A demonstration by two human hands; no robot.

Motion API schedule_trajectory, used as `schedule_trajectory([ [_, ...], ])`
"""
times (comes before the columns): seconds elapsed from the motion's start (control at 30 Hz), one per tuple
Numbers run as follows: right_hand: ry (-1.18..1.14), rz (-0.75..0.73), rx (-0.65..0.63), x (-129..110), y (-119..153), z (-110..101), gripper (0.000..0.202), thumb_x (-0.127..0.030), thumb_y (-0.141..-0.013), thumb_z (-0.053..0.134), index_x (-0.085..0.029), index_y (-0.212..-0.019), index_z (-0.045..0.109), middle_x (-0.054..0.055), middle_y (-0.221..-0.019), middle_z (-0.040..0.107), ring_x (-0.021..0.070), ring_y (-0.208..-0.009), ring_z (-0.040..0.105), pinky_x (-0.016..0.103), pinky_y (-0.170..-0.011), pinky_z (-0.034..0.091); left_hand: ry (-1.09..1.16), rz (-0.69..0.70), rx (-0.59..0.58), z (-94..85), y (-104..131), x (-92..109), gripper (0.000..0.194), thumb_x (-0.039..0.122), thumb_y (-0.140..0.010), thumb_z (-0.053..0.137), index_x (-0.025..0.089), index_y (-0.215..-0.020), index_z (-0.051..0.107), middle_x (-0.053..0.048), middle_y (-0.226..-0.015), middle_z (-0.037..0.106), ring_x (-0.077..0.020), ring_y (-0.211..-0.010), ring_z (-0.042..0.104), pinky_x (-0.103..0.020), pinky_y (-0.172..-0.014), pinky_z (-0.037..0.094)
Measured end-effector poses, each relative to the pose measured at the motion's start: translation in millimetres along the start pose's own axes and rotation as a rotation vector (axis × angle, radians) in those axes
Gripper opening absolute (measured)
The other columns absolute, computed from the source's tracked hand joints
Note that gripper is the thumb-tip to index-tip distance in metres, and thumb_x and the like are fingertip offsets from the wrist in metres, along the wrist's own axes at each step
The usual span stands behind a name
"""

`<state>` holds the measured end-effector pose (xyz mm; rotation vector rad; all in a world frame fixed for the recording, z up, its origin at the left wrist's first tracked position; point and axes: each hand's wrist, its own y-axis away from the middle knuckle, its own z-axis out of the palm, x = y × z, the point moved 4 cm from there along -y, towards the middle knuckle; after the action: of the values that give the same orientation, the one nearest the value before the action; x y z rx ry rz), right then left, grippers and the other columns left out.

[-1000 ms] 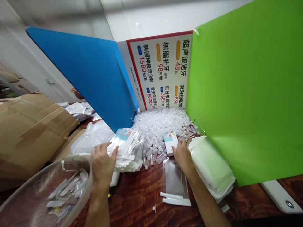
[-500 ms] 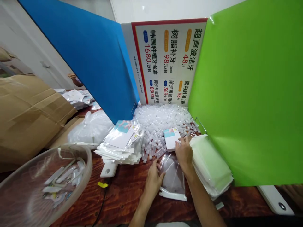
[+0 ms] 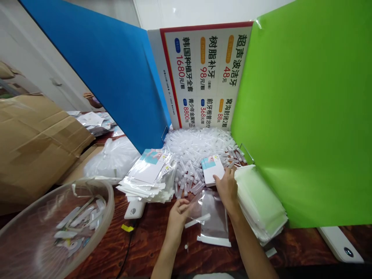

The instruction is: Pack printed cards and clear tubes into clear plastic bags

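Note:
My left hand [image 3: 178, 217] is closed, pinching the edge of a thin clear plastic bag [image 3: 198, 211] that is lifted and turned towards it. Beneath and to the right lies another clear bag [image 3: 215, 221] with a white strip along its near end, flat on the table. My right hand [image 3: 228, 188] is closed on the right edge of a printed card [image 3: 213, 172] atop a small stack, thumb at the near side. The card sits slightly askew. Just beyond is a heap of small clear-white tubes [image 3: 200, 143].
A pile of bagged cards [image 3: 148, 170] stands left of the tubes, and a stack of pale sleeves [image 3: 260, 203] lies right. Blue [image 3: 116, 69] and green [image 3: 314, 108] boards flank the heap. A clear tub [image 3: 109, 209] and cardboard box [image 3: 40, 143] occupy the left.
My left hand has moved left, drawing a clear bag up and away from the one beneath. My right hand's thumb has come onto the card, which has shifted slightly right.

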<state>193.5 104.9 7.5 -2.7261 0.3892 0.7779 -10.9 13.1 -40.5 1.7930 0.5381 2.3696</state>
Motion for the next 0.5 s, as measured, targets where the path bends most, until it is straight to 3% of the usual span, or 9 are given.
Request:
schedule_trajectory([
  [0.1,-0.241,-0.003,0.085,6,2,-6,0.030,-0.029,-0.087,0.059,-0.015,-0.113,0.060,0.016,-0.105,0.072,0.0299,-0.089,0.070,0.036,-0.072,0.052,0.270,-0.050,0.050,-1.0,0,10,0.046,0.025,-0.054,0.094,0.019,-0.086,0.060,0.002,-0.070,0.073,-0.0136,-0.062,0.069,-0.022,-0.064,0.054],
  [0.2,-0.471,-0.062,0.065,10,7,-19,0.025,-0.033,-0.089,0.056,-0.017,-0.104,0.068,0.010,-0.094,0.076,0.0251,-0.081,0.071,0.033,-0.071,0.052,0.478,-0.071,0.113,-3.2,-5,18,0.040,0.016,-0.059,0.091,0.018,-0.087,0.063,-0.001,-0.084,0.077,-0.0135,-0.076,0.073,-0.021,-0.075,0.058],
  [0.3,-0.582,-0.204,-0.125,10,16,-33,0.022,-0.034,-0.090,0.058,-0.019,-0.095,0.074,0.008,-0.094,0.078,0.0242,-0.083,0.071,0.032,-0.074,0.053,0.598,-0.085,0.166,-3.7,-13,21,0.029,0.010,-0.069,0.083,0.020,-0.087,0.062,-0.002,-0.091,0.077,-0.0136,-0.080,0.074,-0.026,-0.080,0.060],
  [0.4,-0.651,-0.330,-0.366,7,30,-44,0.018,-0.030,-0.090,0.062,-0.022,-0.092,0.078,0.006,-0.095,0.079,0.0243,-0.090,0.072,0.035,-0.082,0.054,0.576,-0.040,0.219,-2.0,-18,22,0.026,0.007,-0.073,0.079,0.019,-0.089,0.062,-0.001,-0.092,0.077,-0.0119,-0.079,0.073,-0.023,-0.077,0.060],
  [0.5,-0.712,-0.335,-0.414,8,40,-48,0.018,-0.030,-0.090,0.063,-0.024,-0.096,0.079,0.005,-0.097,0.079,0.0242,-0.091,0.072,0.036,-0.085,0.055,0.492,0.032,0.240,3.2,-17,21,0.029,0.012,-0.072,0.083,0.019,-0.090,0.062,-0.002,-0.096,0.078,-0.0124,-0.084,0.074,-0.020,-0.075,0.058],
])
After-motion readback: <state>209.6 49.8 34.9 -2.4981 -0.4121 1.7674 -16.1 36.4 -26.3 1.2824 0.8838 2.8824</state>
